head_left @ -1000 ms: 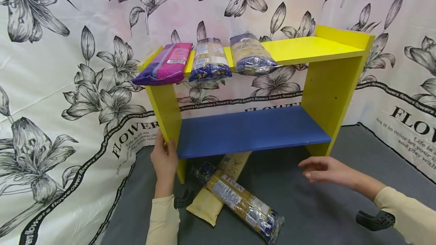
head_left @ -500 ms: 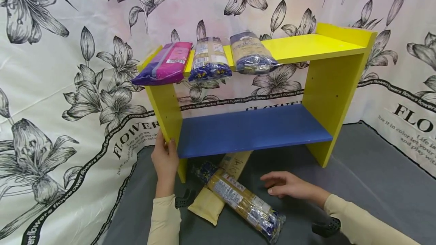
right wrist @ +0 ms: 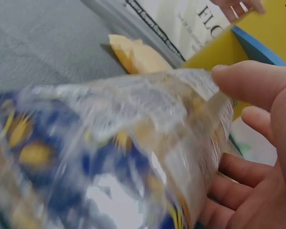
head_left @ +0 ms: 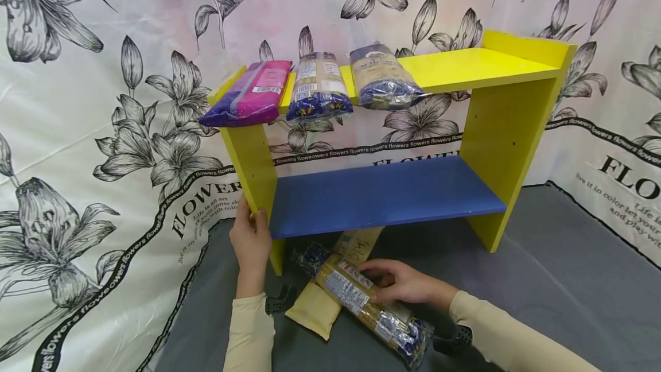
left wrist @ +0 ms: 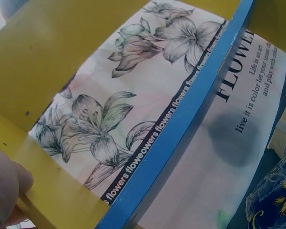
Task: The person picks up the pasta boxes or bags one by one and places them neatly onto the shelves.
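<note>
My left hand grips the front edge of the yellow left side panel; in the left wrist view, part of this hand shows against the yellow board. Under the shelf lies a long clear-and-blue packet, slanting toward the front right. My right hand holds this packet near its middle, thumb on the near side. Seen from the right wrist, the fingers of the hand curl round the packet. A pale yellow packet and a flat tan packet lie partly beneath it.
Three packets rest on the shelf's yellow top: a pink-purple one, a blue-ended one and a beige-blue one. Below runs a blue board. Patterned cloth hangs behind the grey surface.
My right hand has moved left from near the right side panel to the long packet and taken hold of it. The left hand stays on the side panel.
</note>
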Motion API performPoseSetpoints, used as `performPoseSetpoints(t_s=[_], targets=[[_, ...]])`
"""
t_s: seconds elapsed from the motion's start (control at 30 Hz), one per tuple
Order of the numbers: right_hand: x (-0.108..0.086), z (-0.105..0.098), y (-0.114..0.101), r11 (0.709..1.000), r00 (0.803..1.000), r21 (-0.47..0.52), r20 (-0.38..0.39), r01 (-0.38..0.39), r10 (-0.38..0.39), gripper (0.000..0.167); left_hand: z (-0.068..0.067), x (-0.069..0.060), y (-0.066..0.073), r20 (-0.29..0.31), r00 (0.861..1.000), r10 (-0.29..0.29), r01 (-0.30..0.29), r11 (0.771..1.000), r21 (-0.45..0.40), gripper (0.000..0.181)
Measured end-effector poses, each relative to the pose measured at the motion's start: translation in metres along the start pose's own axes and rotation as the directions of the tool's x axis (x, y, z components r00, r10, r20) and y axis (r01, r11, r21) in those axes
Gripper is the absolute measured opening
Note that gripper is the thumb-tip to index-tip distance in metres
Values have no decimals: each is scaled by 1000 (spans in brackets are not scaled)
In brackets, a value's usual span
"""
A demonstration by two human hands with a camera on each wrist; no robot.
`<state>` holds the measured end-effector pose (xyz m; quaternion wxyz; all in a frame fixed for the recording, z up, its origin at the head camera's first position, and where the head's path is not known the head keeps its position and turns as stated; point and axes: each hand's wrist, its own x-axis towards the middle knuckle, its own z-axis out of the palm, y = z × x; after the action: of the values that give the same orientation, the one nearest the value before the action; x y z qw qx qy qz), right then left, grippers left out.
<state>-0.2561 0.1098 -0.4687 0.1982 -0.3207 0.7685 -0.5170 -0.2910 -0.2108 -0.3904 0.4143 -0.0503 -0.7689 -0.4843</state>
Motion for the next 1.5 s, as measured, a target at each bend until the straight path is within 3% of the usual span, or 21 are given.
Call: performPoseSetpoints(t_s=[0.17,0.4,0.57,0.77,0.97,1.17,1.5], targets=[[13,4,-2,996,997,-72,57,57,-53,65,0,0,1,6,1000,-13,13,1000,-7,50],[18,3,-10,988,992,-150,120,-19,38,68,-1,-1,0,3,1000,24,-24,1000,-11,50],[16,1,-13,980,987,-197,151,-33,63,73,-1,0,0,7,999,47,-47,999,-10,50],[6,1,-14,986,984,-166,165,-32,60,78,0,1,1,-6,998,64,-64,998,-7,48],[-12,1,-12,996,973,-67,220,-55,69,79,0,0,1,2,999,37,-37,999,-21,50],[-41,-1,-8,999,969,51,246,-8,-4,76,0,1,1,0,999,53,-53,998,-17,51],[-102,-10,-2,988,977,151,212,-4,-29,74,1,0,-2,0,1000,26,-26,1000,-3,51]])
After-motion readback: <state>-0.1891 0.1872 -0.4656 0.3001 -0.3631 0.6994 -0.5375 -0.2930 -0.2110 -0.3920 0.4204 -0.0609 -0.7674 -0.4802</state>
